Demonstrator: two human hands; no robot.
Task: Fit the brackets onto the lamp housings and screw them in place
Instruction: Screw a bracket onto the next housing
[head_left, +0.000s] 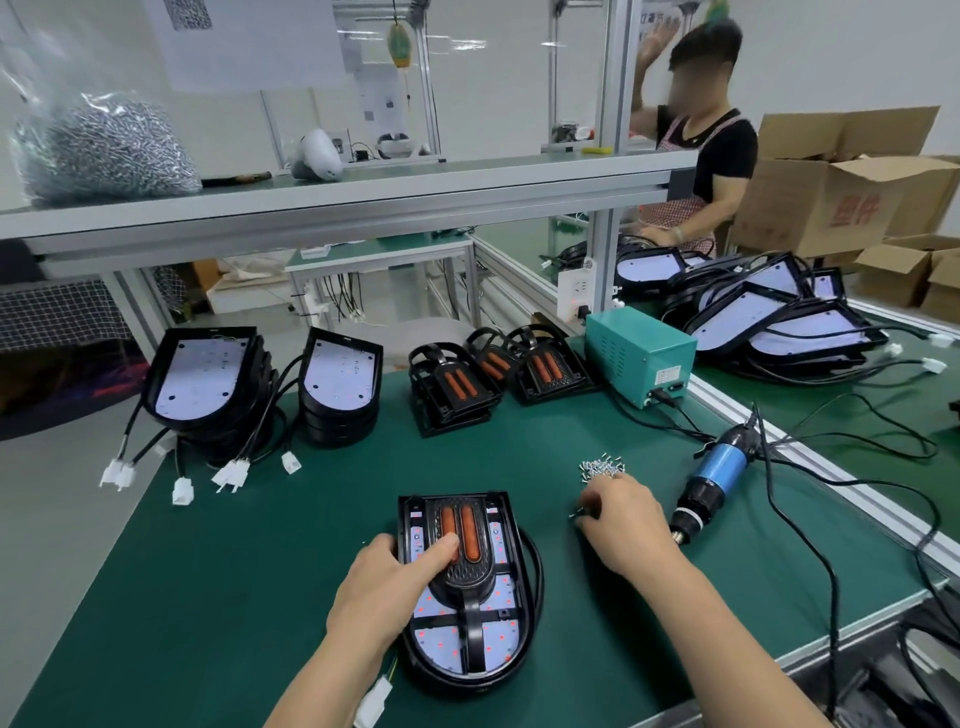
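Observation:
A black lamp housing (470, 649) with a white LED board lies on the green mat in front of me. A black bracket (470, 566) with two orange strips sits inside it. My left hand (395, 582) grips the housing's left side, its thumb pressing on the bracket. My right hand (621, 517) rests on the mat at the near edge of a small pile of silver screws (600, 466), fingers curled and pinching a screw. A blue electric screwdriver (714, 480) lies just right of that hand.
Stacks of housings (208, 379) (340, 387) with cables and white plugs stand at the back left, spare brackets (452, 392) (545, 371) behind centre. A teal power box (636, 353) sits back right, its cord trailing across the mat. Another person works at the neighbouring bench beside more housings (769, 317).

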